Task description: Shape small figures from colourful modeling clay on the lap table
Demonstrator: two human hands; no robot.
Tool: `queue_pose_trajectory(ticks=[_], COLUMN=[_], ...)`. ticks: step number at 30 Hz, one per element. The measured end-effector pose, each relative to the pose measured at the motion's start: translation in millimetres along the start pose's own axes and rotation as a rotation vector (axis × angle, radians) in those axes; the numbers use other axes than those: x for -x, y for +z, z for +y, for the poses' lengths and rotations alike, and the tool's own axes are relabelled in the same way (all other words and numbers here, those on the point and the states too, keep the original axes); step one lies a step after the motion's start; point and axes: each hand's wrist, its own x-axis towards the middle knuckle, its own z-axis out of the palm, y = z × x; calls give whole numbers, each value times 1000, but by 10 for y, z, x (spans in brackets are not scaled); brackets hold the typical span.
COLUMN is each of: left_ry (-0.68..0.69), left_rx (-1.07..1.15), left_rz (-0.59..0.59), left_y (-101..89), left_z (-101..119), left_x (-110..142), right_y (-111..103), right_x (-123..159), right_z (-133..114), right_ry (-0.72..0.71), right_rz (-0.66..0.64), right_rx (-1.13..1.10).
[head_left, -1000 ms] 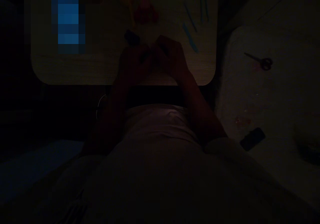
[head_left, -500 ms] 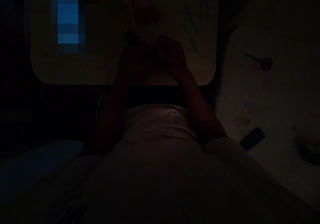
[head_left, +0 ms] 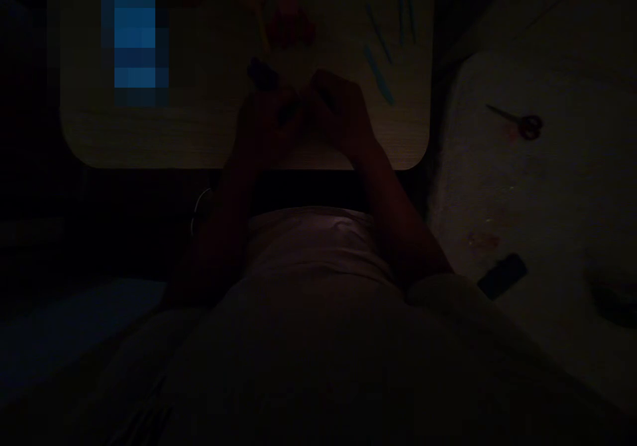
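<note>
The picture is very dark. My left hand [head_left: 266, 121] and my right hand [head_left: 341, 107] are close together over the near part of the wooden table [head_left: 149, 141]. Both have their fingers curled inward, and whatever lies between them is lost in shadow. A dark, lumpy object [head_left: 261, 73] shows just beyond my left hand; I cannot tell whether the hand touches it. Farther back sits a red and pink shape [head_left: 290, 24], with a yellow stick-like piece [head_left: 263, 28] beside it. Right of my right hand lies a light blue, knife-like tool [head_left: 378, 74].
Several thin blue sticks [head_left: 399, 11] lie at the table's back right. On a pale surface to the right are red-handled scissors [head_left: 530, 127] and a dark rectangular object [head_left: 502, 276]. A blurred-out blue patch [head_left: 134, 38] covers the table's upper left.
Almost nothing differs. Both hands stay curled in the same place, and the things on the table have not moved.
</note>
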Motion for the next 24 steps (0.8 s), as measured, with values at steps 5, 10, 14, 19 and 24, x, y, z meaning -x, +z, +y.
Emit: queue_pose_trajectory(ticks=[5, 10, 14, 19, 24], left_ry=[5, -31, -49, -9, 21], left_rx=[4, -21, -43, -12, -22], left_rz=[-2, -38, -28, 4, 26], left_y=[22, 7, 0, 18, 31], left_z=[-37, -4, 30, -4, -61], left_x=[-4, -6, -3, -4, -2], right_y=[8, 27, 26, 34, 28], right_x=[-11, -44, -41, -16, -13], right_z=[-2, 33, 31, 49, 56], right_ry=[7, 19, 19, -31, -52], right_rz=[-3, -3, 0, 19, 26], right_rx=[16, 22, 25, 47, 66])
